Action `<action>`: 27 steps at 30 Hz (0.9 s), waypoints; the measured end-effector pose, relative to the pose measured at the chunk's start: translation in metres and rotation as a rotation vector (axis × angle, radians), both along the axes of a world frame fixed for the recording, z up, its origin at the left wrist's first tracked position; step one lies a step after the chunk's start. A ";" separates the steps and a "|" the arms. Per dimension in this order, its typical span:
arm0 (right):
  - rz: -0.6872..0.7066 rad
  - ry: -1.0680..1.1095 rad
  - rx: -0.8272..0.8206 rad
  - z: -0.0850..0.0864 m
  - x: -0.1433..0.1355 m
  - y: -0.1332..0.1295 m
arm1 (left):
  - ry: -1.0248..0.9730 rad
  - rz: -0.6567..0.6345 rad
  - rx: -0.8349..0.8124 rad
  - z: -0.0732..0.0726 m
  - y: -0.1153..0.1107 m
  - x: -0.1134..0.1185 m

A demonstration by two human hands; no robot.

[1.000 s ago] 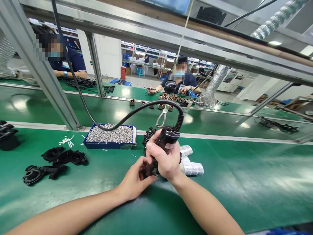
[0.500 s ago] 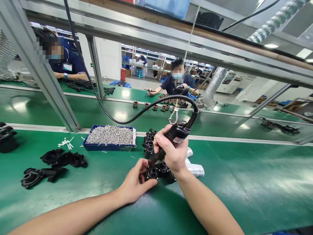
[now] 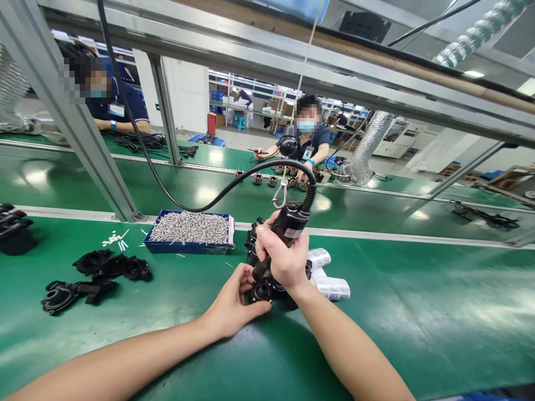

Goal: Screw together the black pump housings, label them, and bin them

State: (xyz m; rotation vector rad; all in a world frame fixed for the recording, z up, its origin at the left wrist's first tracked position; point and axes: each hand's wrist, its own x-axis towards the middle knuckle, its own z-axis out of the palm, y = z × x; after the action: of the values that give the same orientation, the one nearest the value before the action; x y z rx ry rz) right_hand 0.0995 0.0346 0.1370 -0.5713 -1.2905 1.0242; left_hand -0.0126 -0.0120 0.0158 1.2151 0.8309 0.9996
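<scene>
My right hand [image 3: 284, 253] is wrapped round a black electric screwdriver [image 3: 290, 225], which hangs from a metal clip and trails a black cable. The tool slants down to the left, its tip at a round black housing [image 3: 262, 291]; whether it meets a screw is hidden. My left hand [image 3: 236, 298] grips this housing from the left and front, thumb along the near side. More black housings [image 3: 251, 245] of the same sort stand close behind and to the right, partly covered by my right hand.
A blue tray [image 3: 188, 248] full of screws stands behind my left hand. Loose black parts [image 3: 112, 267] and small white pieces [image 3: 112, 238] lie at left. Rolls of printed labels [image 3: 334, 288] sit at right. Across the metal frame, two co-workers sit by copper-wound parts [image 3: 272, 181] and cables.
The screwdriver and my right hand have shifted slightly left, the tool's top leaning less to the right. My left hand keeps its hold on the housing. The co-worker opposite has lowered a hand.
</scene>
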 end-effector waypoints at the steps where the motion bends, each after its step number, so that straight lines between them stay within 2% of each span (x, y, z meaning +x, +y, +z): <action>1: -0.004 0.004 0.000 -0.001 0.000 0.000 | -0.011 0.000 0.001 0.000 0.000 0.000; 10: -0.074 -0.079 0.012 -0.010 0.001 -0.005 | -0.022 -0.009 0.008 -0.003 -0.001 -0.001; 15: -0.086 -0.018 0.042 0.000 0.008 -0.004 | 0.092 -0.032 0.068 0.000 0.002 -0.005; 19: -0.151 0.057 0.133 0.012 0.022 -0.006 | 0.227 0.082 0.184 -0.006 0.010 -0.010; 21: -0.135 0.043 0.128 0.015 0.028 -0.009 | 0.240 0.116 0.212 -0.010 0.013 -0.012; 27: -0.064 -0.026 0.061 0.016 0.029 -0.015 | 0.251 0.088 0.218 -0.011 0.013 -0.014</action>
State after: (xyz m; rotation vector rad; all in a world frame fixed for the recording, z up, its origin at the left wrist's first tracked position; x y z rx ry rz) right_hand 0.1282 0.0199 0.1535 -0.5774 -1.3135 0.9248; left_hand -0.0268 0.0008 0.0047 1.5235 0.9970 1.0426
